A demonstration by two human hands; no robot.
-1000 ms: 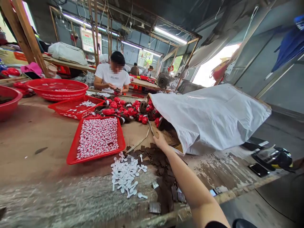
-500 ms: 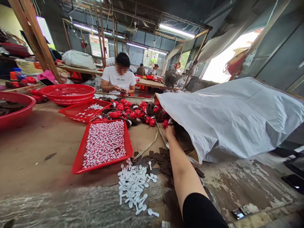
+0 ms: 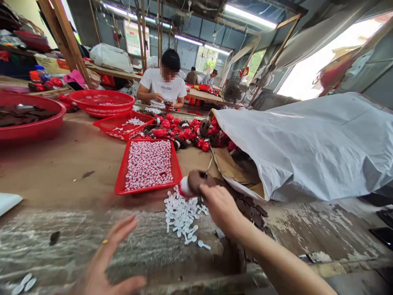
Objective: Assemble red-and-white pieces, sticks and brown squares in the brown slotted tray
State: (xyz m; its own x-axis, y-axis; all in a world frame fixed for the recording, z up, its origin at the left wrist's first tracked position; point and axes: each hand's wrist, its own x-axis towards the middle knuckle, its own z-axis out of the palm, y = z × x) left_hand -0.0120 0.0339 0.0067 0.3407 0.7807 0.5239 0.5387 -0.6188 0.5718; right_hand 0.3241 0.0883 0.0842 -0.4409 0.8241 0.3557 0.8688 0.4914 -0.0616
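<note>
My right hand (image 3: 221, 205) grips a rounded brown, white and red toy piece (image 3: 199, 183), blurred by motion, above the table. Its exact kind does not show clearly. With fingers apart and nothing in them, my left hand (image 3: 112, 254) is raised near the front edge; one finger wears a ring. Just below the held piece lies a heap of small white spoon-shaped parts (image 3: 181, 219). A red tray (image 3: 119, 184) full of small white-and-red beads (image 3: 149, 166) stands beyond it. Similar red and brown pieces (image 3: 184, 133) are piled farther back, at the mouth of a white sack (image 3: 307, 143).
Dark flat scraps (image 3: 253, 209) lie beside the sack. Red baskets (image 3: 104, 102) and a red basin (image 3: 33, 132) of dark pieces stand on the left. Across the table a person (image 3: 164, 88) works on a small item. A fan (image 3: 233, 90) is behind the pile.
My right hand has come back from the sack's mouth toward me, bringing a brown, white and red toy piece. My left hand has entered at the lower left. The view has shifted.
</note>
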